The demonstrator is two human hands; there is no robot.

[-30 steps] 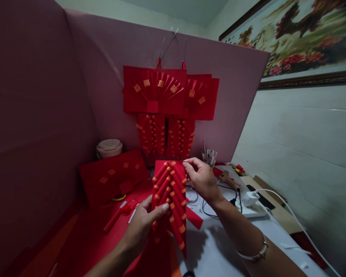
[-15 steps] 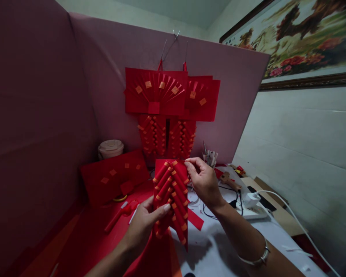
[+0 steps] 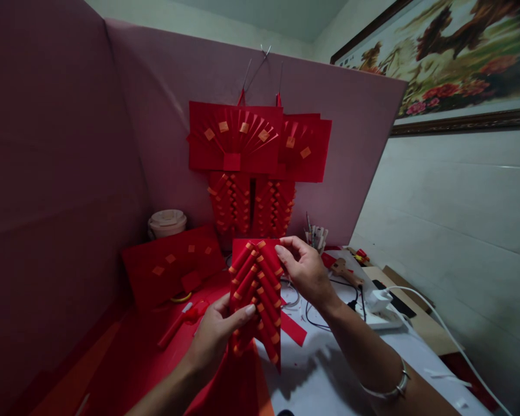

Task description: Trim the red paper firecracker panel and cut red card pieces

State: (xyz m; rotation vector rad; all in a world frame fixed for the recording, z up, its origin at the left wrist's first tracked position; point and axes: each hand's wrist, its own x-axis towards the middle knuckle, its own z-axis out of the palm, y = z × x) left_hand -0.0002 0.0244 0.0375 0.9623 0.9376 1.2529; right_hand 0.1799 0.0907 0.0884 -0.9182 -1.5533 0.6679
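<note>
A red paper firecracker decoration [image 3: 268, 300] is held upright in front of me, its rolled paper tubes banded in orange and set in a slanting double row on a red backing. My left hand [image 3: 219, 329] is closed on its lower left edge, thumb across the front and the other fingers hidden behind. At the top right corner my right hand [image 3: 303, 266] pinches the backing between thumb and fingers. Two similar firecracker strings [image 3: 229, 202] hang behind it, below red panels with folded paper fans [image 3: 236, 138].
A red panel with orange squares [image 3: 173, 263] leans at the left near a white bucket [image 3: 167, 222]. On the right stand a white power strip [image 3: 379, 318] with a plugged charger, cables and a wooden-handled tool [image 3: 346, 273]. A red paper strip [image 3: 293, 329] lies on the white table.
My right thumb has shifted slightly left and down onto the front of the backing at its top right corner. The decoration has moved very little, and my left hand keeps its hold.
</note>
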